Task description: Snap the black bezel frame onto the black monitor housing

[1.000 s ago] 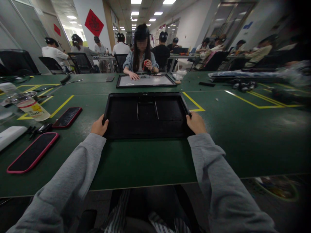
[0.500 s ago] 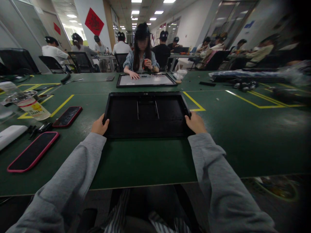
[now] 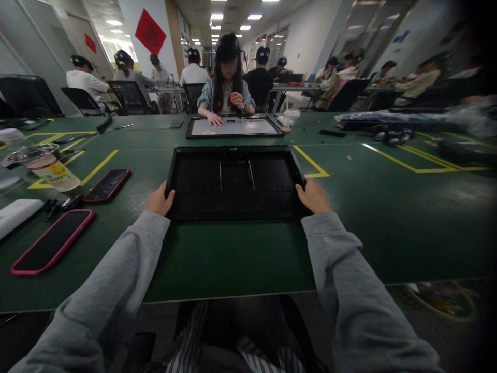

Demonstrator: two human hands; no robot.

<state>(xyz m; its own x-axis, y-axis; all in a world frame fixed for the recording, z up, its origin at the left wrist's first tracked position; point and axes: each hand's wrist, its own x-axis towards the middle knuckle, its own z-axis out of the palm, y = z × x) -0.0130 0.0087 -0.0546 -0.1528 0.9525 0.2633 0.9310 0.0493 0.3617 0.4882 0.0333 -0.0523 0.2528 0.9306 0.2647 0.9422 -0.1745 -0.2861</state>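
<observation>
In front of me on the green table (image 3: 233,259) is a black rectangular monitor housing (image 3: 194,178), its shallow inside facing up, with two thin metal strips near its middle. My left hand (image 3: 160,199) grips its left edge, thumb over the rim and the other fingers hidden beneath or behind. My right hand (image 3: 313,197) holds the right edge in the same way. Both arms are stretched forward in grey sleeves.
To the left lie two red-cased phones (image 3: 54,242) (image 3: 107,185), a white box-like item (image 3: 19,216) and a tilted drink cup (image 3: 54,172). Across the table a person (image 3: 227,98) holds an orange-handled tool over a panel (image 3: 235,127). A plastic cup (image 3: 289,118) and a wrapped bundle (image 3: 388,122) stand farther right.
</observation>
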